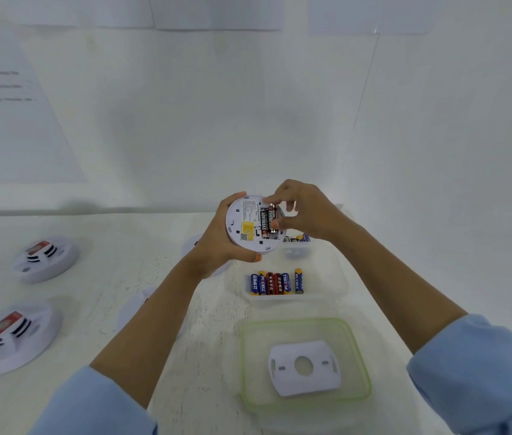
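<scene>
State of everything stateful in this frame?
Detector: held back-up in left hand, battery bay open.
Battery: in bay, pinched by right hand.
Spare batteries: lying side by side in clear tray.
Plate: off, flat in green box.
Table detectors: face up, untouched.

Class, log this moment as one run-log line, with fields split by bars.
left hand: holds smoke detector underside up | right hand: pinches black battery at its compartment | spare batteries: in clear tray
</scene>
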The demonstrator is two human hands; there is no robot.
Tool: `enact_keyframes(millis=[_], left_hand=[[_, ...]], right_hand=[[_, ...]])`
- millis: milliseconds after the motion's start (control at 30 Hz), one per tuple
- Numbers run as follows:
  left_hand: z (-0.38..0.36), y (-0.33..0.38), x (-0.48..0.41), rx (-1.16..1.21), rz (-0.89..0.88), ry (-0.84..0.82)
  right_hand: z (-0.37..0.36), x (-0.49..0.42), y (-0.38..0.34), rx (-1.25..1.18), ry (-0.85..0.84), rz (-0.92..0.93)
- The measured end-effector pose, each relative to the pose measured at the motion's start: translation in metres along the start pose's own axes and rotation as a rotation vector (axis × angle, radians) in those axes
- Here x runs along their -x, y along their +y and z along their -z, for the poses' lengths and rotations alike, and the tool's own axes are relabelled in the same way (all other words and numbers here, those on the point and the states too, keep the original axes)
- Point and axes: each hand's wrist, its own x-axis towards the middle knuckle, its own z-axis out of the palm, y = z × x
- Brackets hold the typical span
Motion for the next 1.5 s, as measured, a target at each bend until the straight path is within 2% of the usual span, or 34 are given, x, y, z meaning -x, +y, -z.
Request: enact_keyframes(millis=[200,467,567,700,767,867,933,1100,1300,1500], left_hand=[[-0.001,0.001,0.006,0.025,-0.034,0.033],[-0.006,0.004,0.011,0.083,-0.049,0.064],[-0.005,0.007,0.013,0.071,-0.053,0.045],[-0.001,0.008,0.022,0.083,-0.034,0.005],[0.000,0.007,0.028,0.063,-0.028,-0.023],[-0.002,0.008,0.039,0.058,-0.009,-0.060],[-0.005,0.009,0.047,0.040,0.000,-0.073],[-0.014,0.010,0.070,0.009,0.015,-0.047],[-0.022,0.012,0.102,-0.004,0.034,0.019],[-0.031,0.021,0.125,-0.043,0.054,0.016]], right_hand=[[-0.004,0.014,-0.009,-0.030,0.131,-0.046],[-0.019,0.030,-0.014,0.024,0.063,-0.037],[-0.022,0.035,-0.018,-0.065,0.059,-0.077],[-0.018,0.043,-0.022,-0.230,-0.055,-0.163],[-0.016,0.048,-0.021,-0.281,-0.046,-0.176],[-0.016,0.061,-0.020,-0.514,-0.005,-0.207],[-0.015,0.070,-0.019,-0.581,-0.027,-0.218],[-0.011,0.101,-0.011,-0.385,-0.065,-0.226],[-0.026,0.143,-0.010,-0.001,-0.515,-0.250],[-0.036,0.153,-0.010,0.095,-0.591,-0.238]])
